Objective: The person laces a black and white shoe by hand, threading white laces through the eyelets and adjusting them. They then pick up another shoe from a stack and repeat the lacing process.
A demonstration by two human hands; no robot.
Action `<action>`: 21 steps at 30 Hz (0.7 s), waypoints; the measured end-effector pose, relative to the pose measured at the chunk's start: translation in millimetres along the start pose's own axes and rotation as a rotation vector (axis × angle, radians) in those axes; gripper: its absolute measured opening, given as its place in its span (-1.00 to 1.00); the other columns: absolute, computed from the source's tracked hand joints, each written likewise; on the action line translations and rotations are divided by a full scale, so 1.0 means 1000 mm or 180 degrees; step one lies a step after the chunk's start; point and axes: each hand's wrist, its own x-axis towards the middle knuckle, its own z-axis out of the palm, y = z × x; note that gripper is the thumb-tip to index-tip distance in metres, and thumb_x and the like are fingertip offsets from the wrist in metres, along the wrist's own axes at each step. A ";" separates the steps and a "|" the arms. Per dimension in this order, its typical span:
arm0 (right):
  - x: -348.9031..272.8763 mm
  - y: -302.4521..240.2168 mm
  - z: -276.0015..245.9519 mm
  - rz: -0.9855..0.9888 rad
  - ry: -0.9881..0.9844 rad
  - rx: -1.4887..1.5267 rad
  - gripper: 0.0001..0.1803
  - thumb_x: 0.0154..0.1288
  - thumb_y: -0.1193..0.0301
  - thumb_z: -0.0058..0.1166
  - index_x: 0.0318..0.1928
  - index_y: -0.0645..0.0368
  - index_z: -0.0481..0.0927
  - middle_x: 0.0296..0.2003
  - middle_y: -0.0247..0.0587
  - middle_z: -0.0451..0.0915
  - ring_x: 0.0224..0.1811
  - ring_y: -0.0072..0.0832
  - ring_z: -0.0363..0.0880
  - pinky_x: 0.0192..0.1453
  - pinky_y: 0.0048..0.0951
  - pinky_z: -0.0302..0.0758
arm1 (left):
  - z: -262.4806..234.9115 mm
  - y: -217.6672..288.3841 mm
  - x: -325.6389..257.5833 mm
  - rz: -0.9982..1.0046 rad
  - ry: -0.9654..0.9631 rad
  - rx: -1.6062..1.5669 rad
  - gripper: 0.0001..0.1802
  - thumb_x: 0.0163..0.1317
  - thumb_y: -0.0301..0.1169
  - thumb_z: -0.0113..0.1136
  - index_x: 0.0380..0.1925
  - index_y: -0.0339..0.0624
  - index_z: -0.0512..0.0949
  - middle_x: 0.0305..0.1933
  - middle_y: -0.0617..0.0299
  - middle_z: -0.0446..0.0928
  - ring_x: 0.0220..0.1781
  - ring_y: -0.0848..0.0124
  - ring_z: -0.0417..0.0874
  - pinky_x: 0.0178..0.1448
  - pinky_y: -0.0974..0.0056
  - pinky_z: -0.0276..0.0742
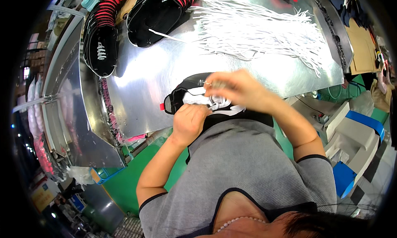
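A black shoe upper (191, 81) with a red heel tab lies on the near edge of the metal table, its collar opening to the left. White lace (225, 101) runs across its middle, beside a white patch on its side. My left hand (190, 120) is closed on the near side of the upper, thumb and fingers pressed together by the lacing. Over the lacing, my right hand (237, 89) is bent at the fingers and smeared by motion. Whether it grips the lace cannot be made out.
Loose white laces (260, 31) lie spread over the metal table (142, 89). At the back left stand a nested row of black and red shoe uppers (101, 41) and another group (155, 19), one lace trailing out. A grey and blue plastic bin (351, 143) is at the right.
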 end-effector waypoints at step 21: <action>-0.017 0.012 0.024 0.0171 0.0459 -0.1034 -0.76 0.21 0.54 0.22 -0.09 0.17 0.57 -0.24 -0.16 0.67 -0.30 -0.25 0.67 -0.23 -0.36 0.56 | 0.003 -0.001 0.006 0.0112 0.0012 -0.0201 -0.79 0.02 -0.54 0.36 -0.39 -0.17 0.49 -0.49 0.24 0.52 -0.50 0.33 0.55 -0.39 0.27 0.39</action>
